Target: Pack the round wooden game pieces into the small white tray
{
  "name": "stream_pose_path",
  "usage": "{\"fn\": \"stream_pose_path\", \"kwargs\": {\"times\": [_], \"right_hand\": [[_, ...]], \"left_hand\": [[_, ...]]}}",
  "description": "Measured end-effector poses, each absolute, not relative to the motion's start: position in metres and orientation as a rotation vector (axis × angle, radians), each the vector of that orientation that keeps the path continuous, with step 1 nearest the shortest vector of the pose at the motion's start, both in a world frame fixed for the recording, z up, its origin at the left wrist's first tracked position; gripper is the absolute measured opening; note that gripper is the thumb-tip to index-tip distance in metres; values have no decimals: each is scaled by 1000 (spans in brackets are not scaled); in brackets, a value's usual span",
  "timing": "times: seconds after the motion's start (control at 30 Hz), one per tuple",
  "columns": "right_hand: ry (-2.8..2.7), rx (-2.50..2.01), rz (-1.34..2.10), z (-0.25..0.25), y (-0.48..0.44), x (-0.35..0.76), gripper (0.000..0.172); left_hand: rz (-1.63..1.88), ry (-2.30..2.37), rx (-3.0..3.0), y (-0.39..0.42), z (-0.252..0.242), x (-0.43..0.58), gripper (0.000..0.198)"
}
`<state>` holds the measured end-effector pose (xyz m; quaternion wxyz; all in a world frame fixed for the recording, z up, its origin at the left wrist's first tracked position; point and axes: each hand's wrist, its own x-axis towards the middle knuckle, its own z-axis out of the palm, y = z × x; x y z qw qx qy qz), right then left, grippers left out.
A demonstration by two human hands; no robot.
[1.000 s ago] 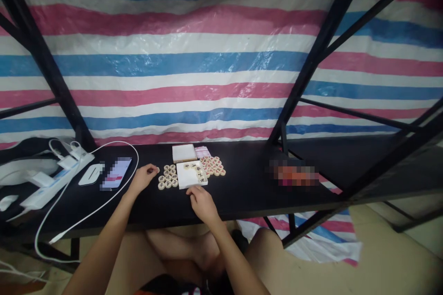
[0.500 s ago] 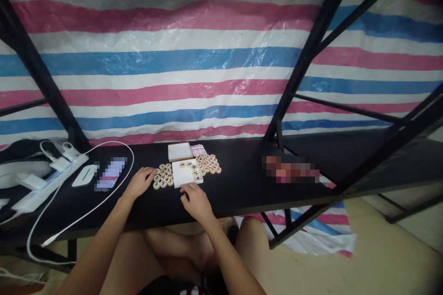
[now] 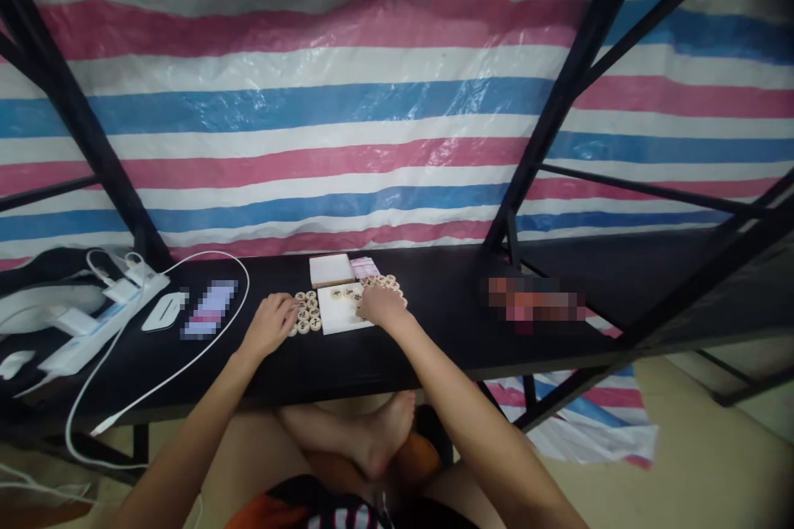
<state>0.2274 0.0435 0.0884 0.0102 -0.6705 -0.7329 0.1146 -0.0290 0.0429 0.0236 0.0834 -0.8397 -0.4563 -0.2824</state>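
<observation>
A shallow white box tray (image 3: 338, 315) lies on the black table (image 3: 434, 339) with a few round wooden game discs in it. A group of black-marked discs (image 3: 306, 311) sits to its left, and red-marked discs (image 3: 389, 283) sit to its right. My left hand (image 3: 271, 322) rests at the left group, fingers curled over the nearest discs. My right hand (image 3: 381, 305) reaches over the tray's right edge onto the red-marked discs, fingers bent down on them; what they hold is hidden. A second white box part (image 3: 331, 269) lies behind the tray.
A phone (image 3: 211, 308), a white mouse-like device (image 3: 164, 311), a power strip with chargers (image 3: 93, 318) and a looping white cable (image 3: 186, 364) lie at the left. Black frame struts (image 3: 558, 116) rise beside the table. A blurred item (image 3: 534, 302) sits at the right. A striped tarp hangs behind.
My right hand moved from the tray's near edge up and right onto the red-marked discs. My left hand slid a little right onto the left disc group.
</observation>
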Motion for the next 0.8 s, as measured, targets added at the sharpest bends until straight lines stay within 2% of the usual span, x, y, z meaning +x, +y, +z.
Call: {"fn": "stream_pose_path", "kwargs": {"times": [0.1,0.27,0.33,0.47,0.6,0.8], "right_hand": [[-2337,-2129,389,83,50,221,42],[-2322,-2114,379,73,52,220,41],[-2304,-2119,361,72,53,220,41],[-2303,-2081,287,67,52,217,37],[-2302,-2041,226,61,53,214,29],[-2174,-1711,165,58,38,216,19]], "left_hand": [[-987,-1128,-2422,25,32,-14,22],[-1521,-1065,-2147,-13,36,16,17],[-1495,-1160,-2357,-24,31,32,19],[-1125,-1364,-2869,-26,16,52,22],[-1284,-1718,-2924,-14,10,51,23],[-1481,-1874,-2895,-12,10,46,23]]}}
